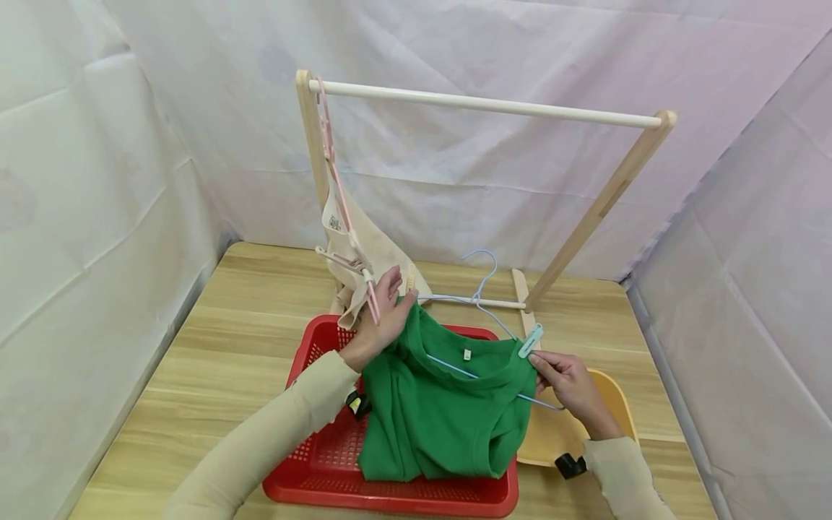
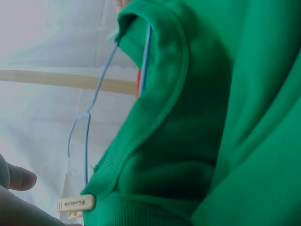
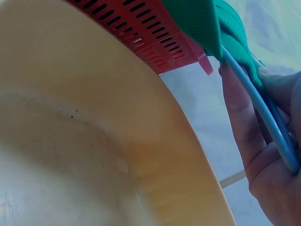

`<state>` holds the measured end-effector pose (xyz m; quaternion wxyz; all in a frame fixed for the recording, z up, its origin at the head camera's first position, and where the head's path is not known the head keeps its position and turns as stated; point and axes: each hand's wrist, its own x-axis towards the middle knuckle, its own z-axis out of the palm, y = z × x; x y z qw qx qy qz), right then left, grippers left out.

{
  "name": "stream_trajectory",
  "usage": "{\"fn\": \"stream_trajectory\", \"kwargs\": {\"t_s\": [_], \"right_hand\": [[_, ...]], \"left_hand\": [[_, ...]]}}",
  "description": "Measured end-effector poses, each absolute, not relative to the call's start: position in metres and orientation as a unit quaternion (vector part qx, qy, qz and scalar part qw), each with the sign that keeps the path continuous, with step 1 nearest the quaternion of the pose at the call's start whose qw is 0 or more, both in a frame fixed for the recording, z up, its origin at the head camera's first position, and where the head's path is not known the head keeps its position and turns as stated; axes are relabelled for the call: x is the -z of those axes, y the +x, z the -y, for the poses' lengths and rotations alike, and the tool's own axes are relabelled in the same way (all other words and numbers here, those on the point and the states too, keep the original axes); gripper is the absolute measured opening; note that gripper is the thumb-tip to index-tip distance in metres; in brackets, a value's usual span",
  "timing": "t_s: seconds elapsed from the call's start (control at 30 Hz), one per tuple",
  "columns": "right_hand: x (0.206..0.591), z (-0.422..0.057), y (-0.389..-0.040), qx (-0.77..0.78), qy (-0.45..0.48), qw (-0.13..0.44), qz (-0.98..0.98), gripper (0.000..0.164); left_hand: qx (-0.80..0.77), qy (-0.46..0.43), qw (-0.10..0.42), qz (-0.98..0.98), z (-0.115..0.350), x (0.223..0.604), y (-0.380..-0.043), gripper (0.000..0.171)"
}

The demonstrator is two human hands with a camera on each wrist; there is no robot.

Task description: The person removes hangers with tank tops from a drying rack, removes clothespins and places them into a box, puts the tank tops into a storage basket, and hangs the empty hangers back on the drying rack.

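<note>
Although pegs [image 1: 531,341] clip the green shirt [image 1: 448,426] to its hanger [image 1: 477,296] over the basket [image 1: 390,500], it isn't on the rail [image 1: 484,104] yet (unfinished, I judge); my right hand [image 1: 572,383] pinches its shoulder, my left hand [image 1: 383,318] is uncurled.

The worktop [image 1: 214,347] is of light wood w/ grain lines, and fills the lower ctr of the frame. On it, at bottom ctr, stands a red basket [image 1: 390,501] w/ perforated walls. Just beside, lower R, is a yellow basin [image 1: 617,401]; if they touch, cannot tell. Behind them, upper ctr, rises a wooden rack [image 1: 484,104], its R foot on the worktop.
</note>
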<state>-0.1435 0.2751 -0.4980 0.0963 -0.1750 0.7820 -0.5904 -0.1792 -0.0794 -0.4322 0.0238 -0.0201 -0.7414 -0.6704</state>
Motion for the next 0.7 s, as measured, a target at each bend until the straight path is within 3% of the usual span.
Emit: {"fn": "stream_trajectory", "kwargs": {"t_s": [0.27, 0.7], "right_hand": [[0.498, -0.275, -0.144, 0.587, -0.185, 0.087, -0.783, 0.028], [0.501, -0.276, -0.143, 0.582, -0.197, 0.071, -0.786, 0.026]], "left_hand": [[0.574, -0.021, 0.048, 0.817, 0.076, 0.437, -0.191, 0.065], [0.535, -0.002, 0.002, 0.845, 0.073, 0.431, -0.198, 0.063]]}}
